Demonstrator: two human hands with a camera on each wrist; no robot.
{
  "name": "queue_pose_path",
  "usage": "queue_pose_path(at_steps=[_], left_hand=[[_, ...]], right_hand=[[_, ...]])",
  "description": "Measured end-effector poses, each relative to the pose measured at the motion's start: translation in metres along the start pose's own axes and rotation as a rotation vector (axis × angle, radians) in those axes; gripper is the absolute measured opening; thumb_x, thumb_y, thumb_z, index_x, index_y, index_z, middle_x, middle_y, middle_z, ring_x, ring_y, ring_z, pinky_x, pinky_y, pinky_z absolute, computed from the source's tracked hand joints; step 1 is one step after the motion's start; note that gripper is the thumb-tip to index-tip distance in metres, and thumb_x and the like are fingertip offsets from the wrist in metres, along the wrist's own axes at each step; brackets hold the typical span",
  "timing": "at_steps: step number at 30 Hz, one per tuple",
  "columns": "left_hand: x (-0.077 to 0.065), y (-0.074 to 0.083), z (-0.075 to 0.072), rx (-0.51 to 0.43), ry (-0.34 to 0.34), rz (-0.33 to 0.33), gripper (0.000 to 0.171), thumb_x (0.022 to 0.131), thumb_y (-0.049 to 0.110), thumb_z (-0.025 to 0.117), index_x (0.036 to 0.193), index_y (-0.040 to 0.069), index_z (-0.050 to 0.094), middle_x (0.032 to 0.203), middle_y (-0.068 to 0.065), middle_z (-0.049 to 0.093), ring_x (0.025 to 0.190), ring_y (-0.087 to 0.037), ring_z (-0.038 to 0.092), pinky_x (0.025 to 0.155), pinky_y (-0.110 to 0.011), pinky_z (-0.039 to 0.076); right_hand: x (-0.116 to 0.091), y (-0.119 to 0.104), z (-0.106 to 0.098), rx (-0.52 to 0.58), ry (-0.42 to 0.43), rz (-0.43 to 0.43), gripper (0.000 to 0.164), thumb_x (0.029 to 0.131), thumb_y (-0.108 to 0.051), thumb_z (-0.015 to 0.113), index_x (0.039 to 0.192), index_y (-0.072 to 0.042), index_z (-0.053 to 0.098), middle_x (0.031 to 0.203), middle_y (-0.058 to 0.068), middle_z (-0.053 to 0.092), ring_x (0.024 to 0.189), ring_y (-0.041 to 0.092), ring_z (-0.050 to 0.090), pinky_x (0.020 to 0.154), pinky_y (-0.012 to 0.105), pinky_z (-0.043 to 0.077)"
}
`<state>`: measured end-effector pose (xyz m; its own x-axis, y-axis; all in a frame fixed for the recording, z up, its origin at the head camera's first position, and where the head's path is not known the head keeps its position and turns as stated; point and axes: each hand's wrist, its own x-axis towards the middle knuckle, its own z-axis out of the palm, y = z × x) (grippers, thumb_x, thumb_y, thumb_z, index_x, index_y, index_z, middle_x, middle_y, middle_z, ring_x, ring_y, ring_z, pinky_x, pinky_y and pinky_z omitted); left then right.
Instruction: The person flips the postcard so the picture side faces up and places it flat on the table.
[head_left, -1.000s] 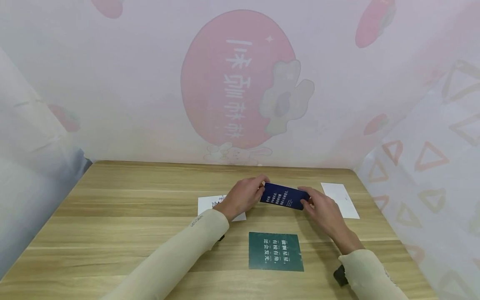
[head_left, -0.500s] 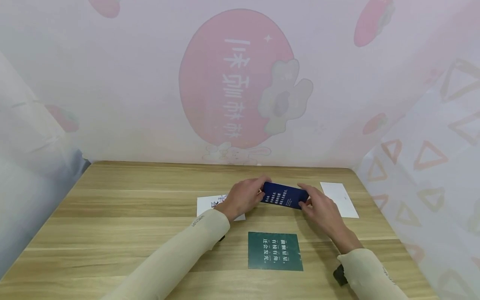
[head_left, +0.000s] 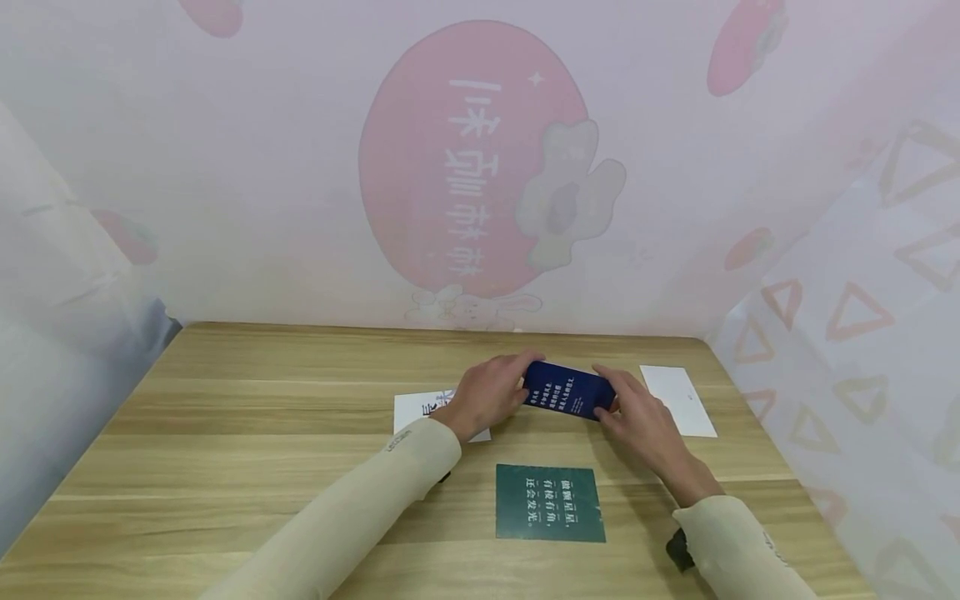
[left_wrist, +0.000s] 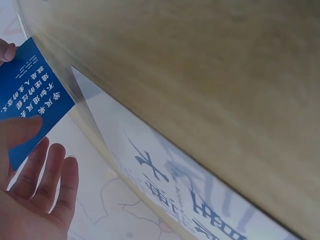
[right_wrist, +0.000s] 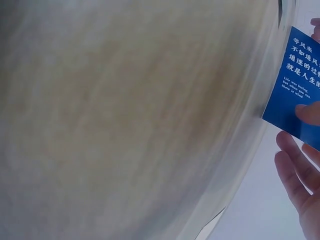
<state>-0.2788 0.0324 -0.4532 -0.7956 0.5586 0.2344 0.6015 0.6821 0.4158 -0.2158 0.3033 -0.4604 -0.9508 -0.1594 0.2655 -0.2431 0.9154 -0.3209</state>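
Blue card (head_left: 568, 390) sits tilted over the worktop (head_left: 225, 467), right of centre, toward the far edge; contact with it unconfirmed. One end is pinched by the left hand (head_left: 487, 394), the other by the right hand (head_left: 648, 427). Chief hazard, as judged: inward push from both would bow or crease it. Next: uneven release could drop one end. Least: lowering the left hand could shift the lettered card (head_left: 408, 410) beneath.

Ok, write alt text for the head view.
A person's left hand and right hand hold a navy card with white Chinese text over a wood-grain table. A green lettered card lies nearer, a white lettered card left, a nearly blank card right.
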Motion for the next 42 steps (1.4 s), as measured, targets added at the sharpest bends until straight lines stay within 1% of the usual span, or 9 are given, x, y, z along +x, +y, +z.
queue_pose_path(at_steps=[5, 8, 12, 15, 19, 24, 32, 38, 42], left_hand=[[0.001, 0.000, 0.003, 0.013, -0.008, -0.004, 0.073, 0.101, 0.016, 0.080, 0.163, 0.028, 0.045, 0.149, -0.006, 0.070, 0.135, -0.025, 0.069, 0.107, -0.048, 0.060], [0.000, 0.000, 0.005, 0.028, -0.012, -0.007, 0.078, 0.100, 0.016, 0.081, 0.166, 0.030, 0.041, 0.150, -0.008, 0.069, 0.136, -0.027, 0.067, 0.108, -0.049, 0.060], [0.000, 0.002, 0.006, 0.042, -0.020, -0.016, 0.082, 0.100, 0.017, 0.081, 0.168, 0.032, 0.038, 0.150, -0.010, 0.068, 0.137, -0.028, 0.066, 0.110, -0.051, 0.058], [0.000, 0.003, 0.007, 0.050, -0.029, -0.026, 0.084, 0.100, 0.017, 0.081, 0.169, 0.033, 0.035, 0.151, -0.010, 0.067, 0.138, -0.029, 0.065, 0.112, -0.051, 0.057], [0.000, 0.003, 0.008, 0.053, -0.040, -0.033, 0.085, 0.100, 0.018, 0.081, 0.169, 0.033, 0.034, 0.152, -0.010, 0.066, 0.140, -0.029, 0.064, 0.114, -0.051, 0.056], [-0.001, 0.004, 0.008, 0.053, -0.048, -0.029, 0.085, 0.100, 0.019, 0.081, 0.169, 0.032, 0.034, 0.151, -0.011, 0.066, 0.139, -0.029, 0.063, 0.114, -0.050, 0.056], [-0.003, 0.004, 0.009, 0.077, -0.085, -0.017, 0.087, 0.100, 0.023, 0.082, 0.171, 0.033, 0.032, 0.158, -0.009, 0.060, 0.145, -0.027, 0.058, 0.119, -0.047, 0.052], [-0.004, 0.004, 0.010, 0.113, -0.091, 0.007, 0.086, 0.099, 0.025, 0.083, 0.170, 0.031, 0.036, 0.157, -0.007, 0.060, 0.145, -0.026, 0.058, 0.119, -0.047, 0.052], [-0.004, 0.004, 0.011, 0.136, -0.111, 0.008, 0.085, 0.099, 0.026, 0.084, 0.170, 0.031, 0.037, 0.158, -0.005, 0.059, 0.145, -0.025, 0.057, 0.120, -0.047, 0.051]], right_hand=[[0.001, 0.003, 0.002, -0.008, 0.007, -0.026, 0.081, 0.094, -0.010, 0.085, 0.165, -0.014, 0.044, 0.160, 0.017, 0.052, 0.095, 0.024, 0.069, 0.075, 0.040, 0.060], [0.001, 0.004, 0.003, -0.008, 0.005, -0.036, 0.086, 0.094, -0.009, 0.086, 0.167, -0.012, 0.041, 0.163, 0.017, 0.047, 0.097, 0.025, 0.069, 0.076, 0.041, 0.061], [0.000, 0.003, 0.003, -0.002, -0.004, -0.035, 0.091, 0.093, -0.009, 0.087, 0.169, -0.013, 0.037, 0.167, 0.018, 0.044, 0.111, 0.034, 0.069, 0.085, 0.052, 0.064], [0.000, 0.002, 0.003, 0.001, -0.005, -0.039, 0.094, 0.091, -0.008, 0.088, 0.169, -0.013, 0.036, 0.168, 0.018, 0.042, 0.128, 0.041, 0.064, 0.094, 0.061, 0.063], [-0.001, 0.001, 0.004, -0.003, 0.004, -0.052, 0.095, 0.089, -0.007, 0.089, 0.169, -0.012, 0.037, 0.169, 0.018, 0.040, 0.139, 0.047, 0.059, 0.100, 0.066, 0.059], [-0.002, 0.001, 0.004, -0.019, -0.016, -0.045, 0.094, 0.090, -0.008, 0.089, 0.169, -0.013, 0.037, 0.171, 0.019, 0.037, 0.141, 0.049, 0.058, 0.105, 0.066, 0.057], [-0.003, 0.001, 0.004, -0.006, -0.078, -0.015, 0.092, 0.093, -0.011, 0.086, 0.170, -0.017, 0.037, 0.175, 0.016, 0.031, 0.139, 0.051, 0.060, 0.105, 0.067, 0.057], [-0.004, 0.002, 0.004, -0.006, -0.098, -0.017, 0.092, 0.093, -0.013, 0.086, 0.170, -0.015, 0.036, 0.176, 0.016, 0.029, 0.141, 0.052, 0.058, 0.106, 0.067, 0.056], [-0.003, 0.002, 0.004, -0.011, -0.104, -0.022, 0.092, 0.093, -0.014, 0.086, 0.170, -0.014, 0.035, 0.176, 0.017, 0.029, 0.140, 0.051, 0.059, 0.107, 0.067, 0.055]])
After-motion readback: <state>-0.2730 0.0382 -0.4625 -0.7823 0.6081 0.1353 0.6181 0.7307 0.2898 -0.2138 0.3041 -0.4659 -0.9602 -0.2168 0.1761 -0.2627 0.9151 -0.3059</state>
